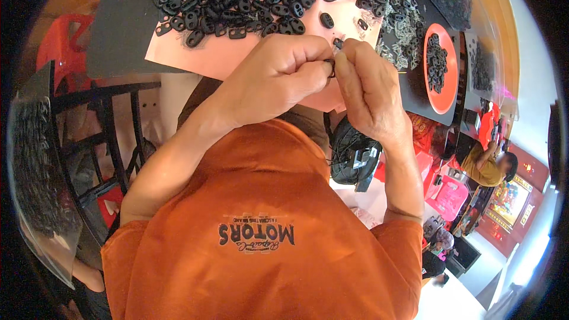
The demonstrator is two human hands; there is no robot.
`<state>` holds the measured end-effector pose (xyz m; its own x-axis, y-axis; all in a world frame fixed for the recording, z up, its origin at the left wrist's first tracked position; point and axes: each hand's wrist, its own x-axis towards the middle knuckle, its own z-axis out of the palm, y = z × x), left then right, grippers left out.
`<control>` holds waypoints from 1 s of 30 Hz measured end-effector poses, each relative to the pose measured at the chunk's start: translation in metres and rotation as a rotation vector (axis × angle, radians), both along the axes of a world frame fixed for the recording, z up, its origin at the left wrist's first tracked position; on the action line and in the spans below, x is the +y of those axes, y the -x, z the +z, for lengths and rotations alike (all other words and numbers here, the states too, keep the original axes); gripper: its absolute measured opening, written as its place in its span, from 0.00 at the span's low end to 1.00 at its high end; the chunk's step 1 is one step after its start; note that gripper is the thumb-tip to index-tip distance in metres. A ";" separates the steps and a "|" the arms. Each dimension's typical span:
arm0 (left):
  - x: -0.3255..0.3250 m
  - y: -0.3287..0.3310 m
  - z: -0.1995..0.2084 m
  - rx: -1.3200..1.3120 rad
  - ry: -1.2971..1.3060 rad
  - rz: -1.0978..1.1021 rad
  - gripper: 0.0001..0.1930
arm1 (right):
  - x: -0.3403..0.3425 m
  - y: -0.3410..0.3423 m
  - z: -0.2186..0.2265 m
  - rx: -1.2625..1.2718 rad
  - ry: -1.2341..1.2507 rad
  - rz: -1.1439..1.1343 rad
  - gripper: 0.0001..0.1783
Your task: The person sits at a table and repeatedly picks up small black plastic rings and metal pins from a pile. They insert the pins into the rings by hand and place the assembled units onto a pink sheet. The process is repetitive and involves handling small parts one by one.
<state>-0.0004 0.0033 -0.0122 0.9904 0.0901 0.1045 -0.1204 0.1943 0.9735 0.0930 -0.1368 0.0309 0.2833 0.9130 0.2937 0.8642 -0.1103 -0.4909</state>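
My left hand (285, 73) and my right hand (370, 86) meet over the near edge of a pink sheet (222, 53). Their thumbs and fingers are closed in pinches, almost touching. A small black plastic piece (338, 42) shows at the fingertips, and a dark curved bit (332, 69) lies between the thumbs; whether they are one part is hidden by my fingers. Beyond my hands spreads a heap of black oval two-hole cord locks (243, 3). One loose cord lock (326, 21) lies apart on the sheet, just past my fingertips.
Right of the sheet is a pile of small clear-looking pieces (403, 38). An orange oval tray (446, 99) holds more black parts on the dark tabletop (415, 92). A black metal frame (109, 133) and a red chair (59, 44) stand left. Another person (483, 165) is far right.
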 end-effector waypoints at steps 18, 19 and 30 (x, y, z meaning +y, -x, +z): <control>0.002 -0.001 -0.001 0.048 -0.048 -0.034 0.08 | 0.035 -0.071 -0.006 -0.360 0.035 -0.044 0.06; 0.000 -0.001 -0.001 0.026 -0.040 -0.010 0.08 | 0.038 -0.075 -0.009 -0.405 0.084 -0.045 0.06; -0.007 0.000 -0.004 -0.042 -0.041 0.039 0.10 | 0.009 -0.065 -0.003 -0.176 0.137 -0.104 0.09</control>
<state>-0.0003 -0.0038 -0.0166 0.9810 0.1235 0.1498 -0.1676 0.1491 0.9745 0.1584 -0.1279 0.0284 0.3331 0.9164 0.2220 0.9157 -0.2584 -0.3077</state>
